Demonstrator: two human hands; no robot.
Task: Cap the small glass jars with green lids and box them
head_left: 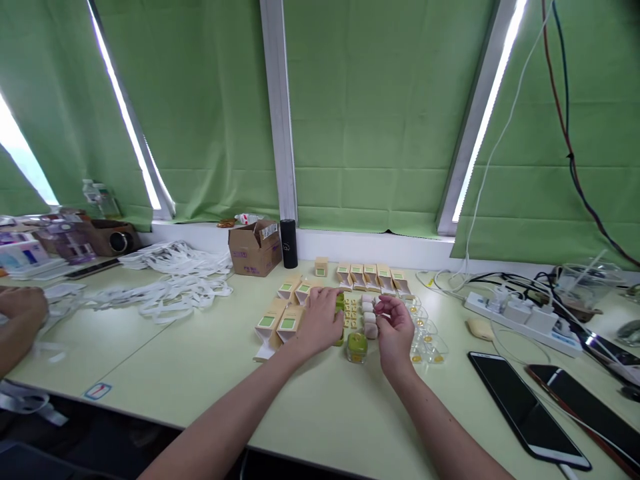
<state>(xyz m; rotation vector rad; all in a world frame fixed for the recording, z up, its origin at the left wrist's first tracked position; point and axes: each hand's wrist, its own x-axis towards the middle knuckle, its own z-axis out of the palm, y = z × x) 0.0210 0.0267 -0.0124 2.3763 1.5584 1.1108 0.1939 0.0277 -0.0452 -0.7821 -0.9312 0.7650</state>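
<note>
My left hand rests on the pale green table, fingers curled round a small green jar among tan cartons with green labels. My right hand is beside it, fingers pinched on a small pale cap or lid. Between my hands lie a column of pale lids, a sheet of small yellow stickers and a green jar standing near my right wrist. A row of open cartons stands behind.
Clear plastic trays lie right of my right hand. Two dark phones, a power strip with cables, a cardboard box, a black cylinder and white straps are on the table. Another person's hand is at the left.
</note>
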